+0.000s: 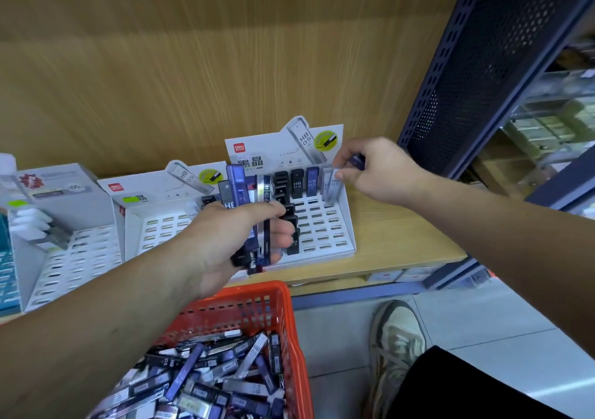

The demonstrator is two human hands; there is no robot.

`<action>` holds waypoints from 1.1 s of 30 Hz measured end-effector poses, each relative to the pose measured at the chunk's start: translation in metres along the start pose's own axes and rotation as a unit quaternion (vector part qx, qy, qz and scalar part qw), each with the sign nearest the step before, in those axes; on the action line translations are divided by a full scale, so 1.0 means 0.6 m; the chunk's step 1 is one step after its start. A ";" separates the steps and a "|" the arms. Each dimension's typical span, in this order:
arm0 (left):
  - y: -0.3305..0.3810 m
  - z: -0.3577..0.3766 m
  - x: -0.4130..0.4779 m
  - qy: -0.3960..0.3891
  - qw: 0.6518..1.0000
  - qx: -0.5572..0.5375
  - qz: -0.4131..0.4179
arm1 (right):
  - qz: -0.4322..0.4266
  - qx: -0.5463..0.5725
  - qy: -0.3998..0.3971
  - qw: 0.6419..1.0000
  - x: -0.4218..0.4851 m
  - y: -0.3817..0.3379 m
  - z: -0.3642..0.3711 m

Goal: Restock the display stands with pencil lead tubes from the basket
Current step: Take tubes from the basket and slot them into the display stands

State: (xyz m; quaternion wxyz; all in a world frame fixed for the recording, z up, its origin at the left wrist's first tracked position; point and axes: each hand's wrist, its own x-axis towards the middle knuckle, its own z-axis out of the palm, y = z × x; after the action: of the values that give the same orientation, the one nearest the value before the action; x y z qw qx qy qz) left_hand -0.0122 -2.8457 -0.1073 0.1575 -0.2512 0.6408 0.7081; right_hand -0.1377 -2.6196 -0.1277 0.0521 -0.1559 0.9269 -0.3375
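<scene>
Tubes [297, 184] marked "HB 0.5" sit in deli stand [325, 225].

Wood-grain back panel [161, 64] across the upper left, matt, finely streaked; same tan wood look on the shelf board [396, 225] at centre right, smooth. Matt white card for the display stand [322, 228] at centre, slotted. Glossy hard plastic for the pencil lead tubes [237, 185], some clear, some translucent violet, some opaque black. Orange-red moulded plastic basket [254, 289] at the bottom, latticed, faintly shiny. Dark blue perforated metal panel [483, 64] at upper right, painted. Pale floor tiles [483, 338] at lower right, smooth, shiny. Worn fabric shoe [396, 338]; matt black cloth [467, 386] beside it.
</scene>
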 end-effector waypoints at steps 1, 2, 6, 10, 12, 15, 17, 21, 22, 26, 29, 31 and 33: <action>0.001 0.001 -0.002 -0.010 1.000 -0.003 -0.008 | -0.007 -0.017 -0.003 1.000 0.001 0.003 0.006; 0.001 0.001 -0.002 -0.022 1.000 -0.003 -0.018 | -0.015 -0.030 -0.007 0.999 0.002 0.005 0.012; 0.001 -0.003 -0.003 -0.056 0.997 -0.009 -0.049 | -0.038 -0.060 -0.018 0.997 0.005 0.006 0.025; -0.003 -0.007 -0.001 -0.070 0.997 -0.001 -0.033 | -0.033 -0.054 -0.033 0.997 0.005 0.007 0.031; -0.008 -0.007 0.001 -0.062 0.998 0.019 -0.012 | -0.015 -0.042 -0.015 0.999 0.007 0.009 0.036; -0.011 -0.010 -0.002 -0.046 0.999 0.028 -0.002 | 0.000 -0.044 -0.021 0.999 0.011 0.004 0.039; -0.010 -0.013 -0.005 -0.045 0.999 0.027 -0.002 | 0.008 -0.066 -0.031 0.997 0.012 -0.005 0.031; -0.002 -0.018 -0.016 -0.033 0.999 0.030 0.012 | 0.037 -0.185 -0.035 0.981 0.004 -0.006 0.023; -0.001 -0.020 -0.018 -0.035 0.999 0.036 0.018 | 0.034 -0.183 -0.026 0.982 -0.001 -0.002 0.024; 0.000 -0.024 -0.018 -0.027 0.998 0.046 0.029 | 0.089 0.124 0.021 0.988 -0.005 -0.021 0.023; 0.000 -0.021 -0.010 0.002 0.999 0.039 0.033 | 0.165 0.437 -0.059 0.882 0.001 -0.069 0.008; -0.001 -0.015 -0.006 0.016 0.998 0.040 0.042 | 0.167 0.540 -0.113 0.817 0.003 -0.094 0.007; -0.002 -0.009 -0.004 0.015 0.998 0.031 0.047 | 0.160 0.585 -0.153 0.780 0.001 -0.111 0.010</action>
State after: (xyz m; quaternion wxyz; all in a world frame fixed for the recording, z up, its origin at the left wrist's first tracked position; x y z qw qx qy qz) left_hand -0.0085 -2.8504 -0.1073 0.1227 -0.2264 0.6760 0.6904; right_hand -0.1202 -2.6720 -0.0896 0.3279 0.0055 0.5430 -0.7731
